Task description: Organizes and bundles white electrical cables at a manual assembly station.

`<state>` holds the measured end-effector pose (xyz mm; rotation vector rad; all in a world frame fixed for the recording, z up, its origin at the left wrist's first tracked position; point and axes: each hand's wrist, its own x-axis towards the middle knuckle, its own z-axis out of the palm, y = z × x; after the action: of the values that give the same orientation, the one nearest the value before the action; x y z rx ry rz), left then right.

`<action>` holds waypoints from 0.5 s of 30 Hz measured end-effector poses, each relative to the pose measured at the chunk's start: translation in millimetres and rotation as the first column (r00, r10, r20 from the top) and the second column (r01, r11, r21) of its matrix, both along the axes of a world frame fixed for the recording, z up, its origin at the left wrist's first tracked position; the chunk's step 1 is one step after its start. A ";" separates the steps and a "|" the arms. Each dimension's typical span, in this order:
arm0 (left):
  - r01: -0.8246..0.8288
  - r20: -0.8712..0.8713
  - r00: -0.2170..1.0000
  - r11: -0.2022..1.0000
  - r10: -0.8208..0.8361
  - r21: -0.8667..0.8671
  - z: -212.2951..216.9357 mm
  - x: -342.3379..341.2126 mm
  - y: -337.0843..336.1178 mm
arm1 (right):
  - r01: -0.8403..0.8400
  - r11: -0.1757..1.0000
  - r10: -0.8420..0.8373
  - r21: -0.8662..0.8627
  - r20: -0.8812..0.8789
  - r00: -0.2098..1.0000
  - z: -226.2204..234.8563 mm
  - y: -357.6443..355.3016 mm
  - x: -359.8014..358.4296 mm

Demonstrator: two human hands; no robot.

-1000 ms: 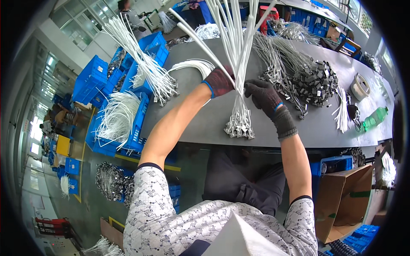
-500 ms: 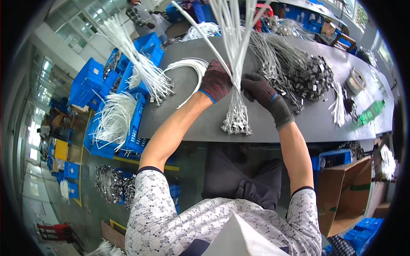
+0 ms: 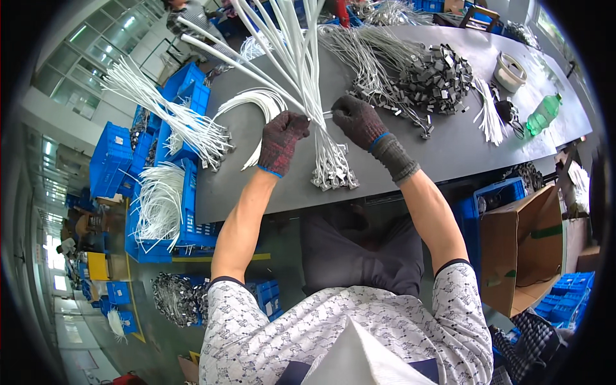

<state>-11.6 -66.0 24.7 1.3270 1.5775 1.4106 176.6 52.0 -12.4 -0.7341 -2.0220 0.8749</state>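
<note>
A tall bundle of white cables point(image 3: 310, 83) stands over the table between my gloved hands, its small metal-ended connectors point(image 3: 333, 172) fanned out at the bottom. My left hand point(image 3: 283, 142), in a dark red knit glove, is closed in a pinch at the bundle's left side; what its fingertips hold is hidden. On the other side, my right hand point(image 3: 360, 123) is closed too, pinching a thin white strip point(image 3: 328, 115) that reaches to the bundle's narrow waist. A few cables lean out to the upper left.
Loose white cables point(image 3: 253, 99) lie curved left of the bundle; another tied bundle point(image 3: 173, 115) rests at the table's left edge. Black-connector cables point(image 3: 436, 77), a tape roll point(image 3: 510, 72) and a green bottle point(image 3: 544, 115) are at right. Blue crates point(image 3: 189, 212) flank the table.
My hands have moved apart, off the bundle to its two sides. A thin white strip now shows at my right fingers. The bundle leans more to the left, and the whole view has shifted.
</note>
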 end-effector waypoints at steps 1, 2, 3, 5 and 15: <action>0.017 -0.022 1.000 1.000 -0.017 0.008 -3.7 -5.5 1.0 | 0.009 0.999 -0.009 -0.053 -0.001 1.000 -1.0 -1.2 -0.5; 0.025 -0.046 0.999 1.000 -0.024 0.019 -4.2 -12.3 -0.2 | 0.010 0.995 -0.010 -0.102 -0.002 1.000 -1.6 -1.0 -3.5; -0.004 -0.047 0.999 1.000 0.005 0.024 0.4 -10.0 -2.6 | -0.019 0.995 0.019 -0.097 -0.003 1.000 -0.3 -4.5 -6.0; 0.063 0.086 0.993 0.969 -0.086 0.239 1.6 12.0 0.9 | -0.034 0.982 0.030 -0.184 -0.023 0.999 0.5 -14.8 -4.4; -0.448 0.401 0.838 0.887 0.371 0.115 -6.6 -30.2 16.4 | 0.108 0.873 -0.169 -0.475 -0.087 0.982 -45.7 -55.1 33.8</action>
<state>-41.9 -49.6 18.1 0.7739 1.5407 2.0023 210.3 -3.1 -58.1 -1.0460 -1.6317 1.3118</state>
